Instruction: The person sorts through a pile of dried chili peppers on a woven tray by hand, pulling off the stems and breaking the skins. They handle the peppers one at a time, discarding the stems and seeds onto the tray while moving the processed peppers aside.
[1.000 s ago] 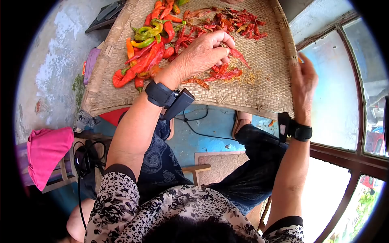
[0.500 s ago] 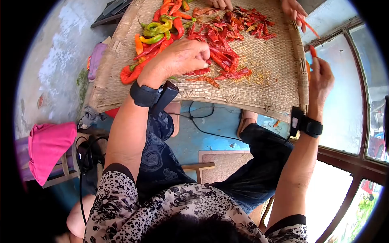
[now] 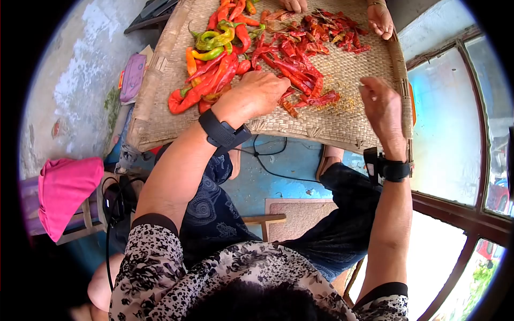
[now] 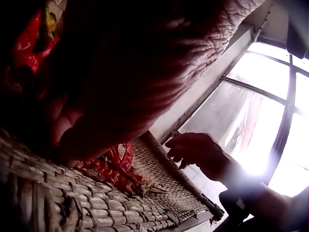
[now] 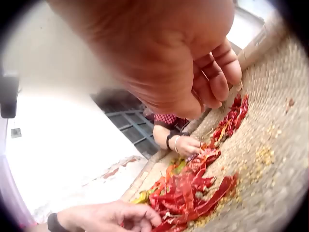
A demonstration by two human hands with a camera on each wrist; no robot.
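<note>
My left hand (image 3: 257, 93) is low over the front of a woven tray (image 3: 369, 120), its fingers bent down among dried red chili peppers (image 3: 300, 75). Its fingertips are hidden at the chilies in the head view, and I cannot tell whether they pinch one. In the right wrist view the same left hand (image 5: 111, 217) comes in from the lower left beside the chilies. My right hand (image 3: 384, 107) hovers over the right side of the tray with loosely bent fingers holding nothing. Pale seeds (image 3: 348, 101) lie scattered between the two hands.
Fresh red, orange and green peppers (image 3: 214, 69) are heaped on the tray's left. Another person's hands (image 3: 293, 5) (image 3: 381, 21) are at its far side. A window (image 3: 450, 117) stands close on the right, a pink cloth (image 3: 67, 198) on the left.
My right hand, outside the tray's right edge with a red piece half a second ago, is back over the tray without it. My left hand has shifted right along the chilies.
</note>
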